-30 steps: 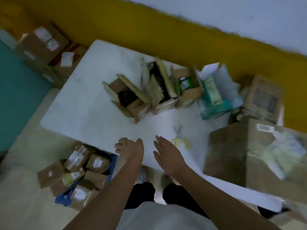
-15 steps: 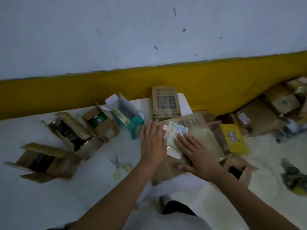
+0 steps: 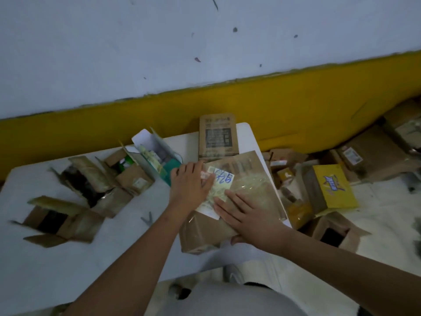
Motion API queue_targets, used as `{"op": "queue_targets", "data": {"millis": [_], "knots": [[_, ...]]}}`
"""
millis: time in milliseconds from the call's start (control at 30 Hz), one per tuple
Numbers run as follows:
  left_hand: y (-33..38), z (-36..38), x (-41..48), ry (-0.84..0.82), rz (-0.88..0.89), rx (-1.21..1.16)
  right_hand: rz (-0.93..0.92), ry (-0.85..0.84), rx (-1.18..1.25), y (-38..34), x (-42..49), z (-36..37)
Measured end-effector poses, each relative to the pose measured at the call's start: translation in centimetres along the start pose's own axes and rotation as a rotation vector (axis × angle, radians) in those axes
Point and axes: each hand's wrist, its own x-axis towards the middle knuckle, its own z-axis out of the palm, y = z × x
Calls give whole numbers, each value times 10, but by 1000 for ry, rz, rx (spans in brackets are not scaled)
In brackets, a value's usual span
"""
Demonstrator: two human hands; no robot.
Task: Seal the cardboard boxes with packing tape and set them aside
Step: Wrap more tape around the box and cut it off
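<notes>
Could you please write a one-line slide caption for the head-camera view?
Left hand and right hand rest on a taped, labelled cardboard box on the white table, open boxes alongside.

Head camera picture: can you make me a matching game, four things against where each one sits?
1 big box
2 yellow box
3 scissors
4 teal box

A off the table, to its right
B on the table, left of the left arm
C under left hand and right hand
D open, just left of the left hand

Pairs: 1-C, 2-A, 3-B, 4-D.
</notes>
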Motion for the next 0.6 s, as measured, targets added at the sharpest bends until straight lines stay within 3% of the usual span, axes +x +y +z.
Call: {"op": "queue_targets", "data": {"millis": [67, 167, 333, 500, 600], "knots": [[0, -1, 0, -8, 13, -5, -57, -30, 42, 8, -5, -8], [-3, -7, -1, -46, 78, 31, -108, -40, 290, 32, -4, -30], [-7, -15, -5, -163, 110, -8, 269, 5, 272, 65, 25, -29], [-1, -17, -4, -174, 31, -80, 372, 10, 369, 63, 31, -26], [-1, -19, -12, -183, -97, -153, 606, -27, 452, 63, 27, -31]]}}
